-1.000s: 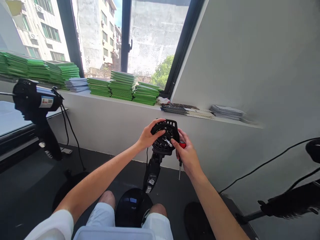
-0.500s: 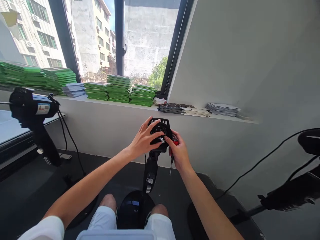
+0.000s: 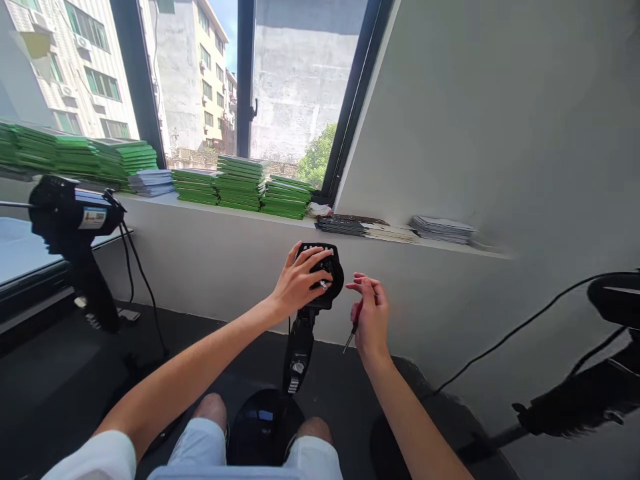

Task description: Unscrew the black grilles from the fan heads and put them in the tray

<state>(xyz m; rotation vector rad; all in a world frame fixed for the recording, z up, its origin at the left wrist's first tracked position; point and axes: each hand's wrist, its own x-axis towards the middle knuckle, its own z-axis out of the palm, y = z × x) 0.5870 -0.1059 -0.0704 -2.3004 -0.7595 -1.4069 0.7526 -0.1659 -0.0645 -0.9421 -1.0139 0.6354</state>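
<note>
Nearest to me, my white shorts (image 3: 200,437) are showing at the bottom edge, and a round black base (image 3: 265,423) is sitting on the dark floor between my knees. A black stand (image 3: 299,343) is rising from that base, slightly tilted, and is carrying a round black grille (image 3: 334,267) straight ahead of me.

My left hand (image 3: 299,283) is lying over the face of the grille, fingers spread and curled onto it, the thumb resting low beside a short metal shaft (image 3: 325,285) that is sticking out of its middle. My right hand (image 3: 371,313) is hovering just beside the grille, to the right, not touching it. Its lower fingers are wrapping a red-handled screwdriver (image 3: 352,331) against the palm, tip pointing down and to the left, while thumb and forefinger are pressing together; I cannot tell whether anything small is sitting between them.

Farther out, a black cable (image 3: 520,328) is running along the grey wall on the right, and a black tool (image 3: 75,213) is standing at the left. Beyond them, green booklets (image 3: 240,183) and grey papers (image 3: 443,229) are lying in stacks on the sill (image 3: 300,221) under the window (image 3: 295,87).
</note>
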